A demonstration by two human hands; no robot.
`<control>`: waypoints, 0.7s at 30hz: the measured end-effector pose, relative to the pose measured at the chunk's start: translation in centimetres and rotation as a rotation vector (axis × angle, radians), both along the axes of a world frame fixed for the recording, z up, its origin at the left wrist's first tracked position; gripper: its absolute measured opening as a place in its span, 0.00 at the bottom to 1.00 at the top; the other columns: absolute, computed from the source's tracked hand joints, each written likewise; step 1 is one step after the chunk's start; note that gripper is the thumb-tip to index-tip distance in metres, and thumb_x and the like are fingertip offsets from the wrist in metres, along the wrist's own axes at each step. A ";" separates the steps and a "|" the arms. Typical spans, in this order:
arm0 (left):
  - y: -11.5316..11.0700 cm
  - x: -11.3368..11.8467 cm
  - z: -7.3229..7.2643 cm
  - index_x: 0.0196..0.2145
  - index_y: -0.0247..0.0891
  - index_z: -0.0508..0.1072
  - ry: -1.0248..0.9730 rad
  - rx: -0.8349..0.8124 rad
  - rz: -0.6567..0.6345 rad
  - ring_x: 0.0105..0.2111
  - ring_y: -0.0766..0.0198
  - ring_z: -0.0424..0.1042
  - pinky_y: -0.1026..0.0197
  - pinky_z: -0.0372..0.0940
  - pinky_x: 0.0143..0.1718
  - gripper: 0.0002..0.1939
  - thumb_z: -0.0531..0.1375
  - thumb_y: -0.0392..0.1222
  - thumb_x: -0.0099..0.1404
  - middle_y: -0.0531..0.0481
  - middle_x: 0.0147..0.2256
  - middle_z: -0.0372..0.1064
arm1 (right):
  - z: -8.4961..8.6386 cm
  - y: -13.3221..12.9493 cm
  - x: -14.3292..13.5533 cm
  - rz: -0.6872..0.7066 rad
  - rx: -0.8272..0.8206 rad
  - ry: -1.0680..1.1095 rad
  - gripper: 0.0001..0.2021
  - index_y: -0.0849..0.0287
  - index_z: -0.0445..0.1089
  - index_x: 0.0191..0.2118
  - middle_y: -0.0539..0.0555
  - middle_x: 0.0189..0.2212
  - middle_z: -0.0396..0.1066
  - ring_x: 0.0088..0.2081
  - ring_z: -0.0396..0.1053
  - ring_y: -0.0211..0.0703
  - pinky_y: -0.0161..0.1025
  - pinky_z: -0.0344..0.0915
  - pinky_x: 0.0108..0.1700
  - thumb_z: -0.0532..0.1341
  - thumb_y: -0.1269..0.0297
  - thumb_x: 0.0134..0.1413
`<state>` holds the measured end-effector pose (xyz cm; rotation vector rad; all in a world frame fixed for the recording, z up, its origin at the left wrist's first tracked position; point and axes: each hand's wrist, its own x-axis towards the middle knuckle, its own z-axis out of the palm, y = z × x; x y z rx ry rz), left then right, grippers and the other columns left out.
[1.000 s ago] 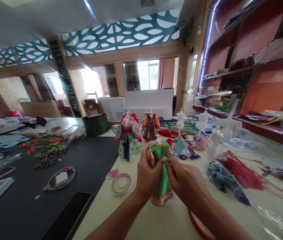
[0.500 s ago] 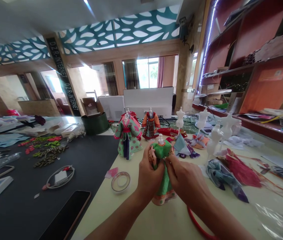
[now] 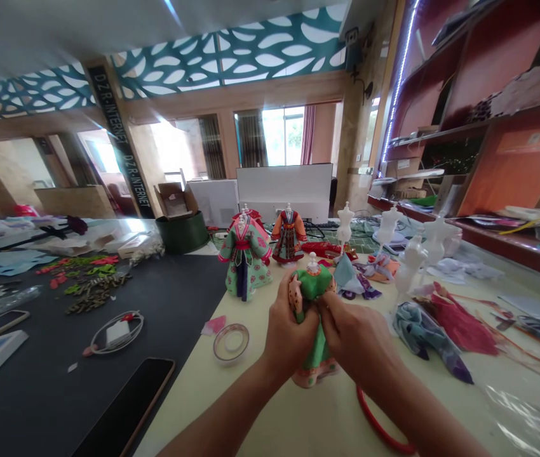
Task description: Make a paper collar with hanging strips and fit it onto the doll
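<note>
A small mannequin in a green dress with a patterned hem stands upright at the front middle of the pale tabletop. My left hand is closed round its left side, the fingers behind the patterned sleeve and the thumb at the waist. From the right, my right hand pinches the green cloth at the waist, its fingertips meeting my left thumb. The cloth between the fingertips is mostly hidden. Behind my hands stand a mannequin in a green and pink robe and one in a red and orange robe.
A roll of tape lies left of my hands, with a phone on the dark mat. Bare white mannequins stand at the back right, near a red cloth and a blue-grey cloth. A red ring lies in front.
Both hands and the green-dressed mannequin have shifted slightly to the right. My fingertips have drawn closer together at the waist.
</note>
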<state>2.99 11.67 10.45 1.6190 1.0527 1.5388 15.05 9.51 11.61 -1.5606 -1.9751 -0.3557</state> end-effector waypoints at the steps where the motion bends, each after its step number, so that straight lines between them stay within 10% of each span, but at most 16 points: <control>1: 0.1 -0.1 0.0 0.58 0.41 0.59 -0.001 0.000 -0.018 0.48 0.56 0.70 0.58 0.63 0.51 0.33 0.60 0.32 0.55 0.49 0.45 0.72 | 0.2 -0.1 0.2 -0.001 -0.040 0.001 0.09 0.58 0.64 0.28 0.50 0.17 0.68 0.18 0.61 0.37 0.37 0.40 0.24 0.51 0.66 0.56; 21: 0.8 -0.5 -0.2 0.58 0.39 0.60 -0.090 -0.019 -0.091 0.56 0.56 0.63 0.54 0.57 0.58 0.31 0.58 0.32 0.55 0.45 0.55 0.64 | 1.3 -0.1 1.2 0.089 -0.265 0.146 0.13 0.57 0.69 0.35 0.52 0.23 0.69 0.26 0.65 0.42 0.37 0.49 0.29 0.48 0.61 0.61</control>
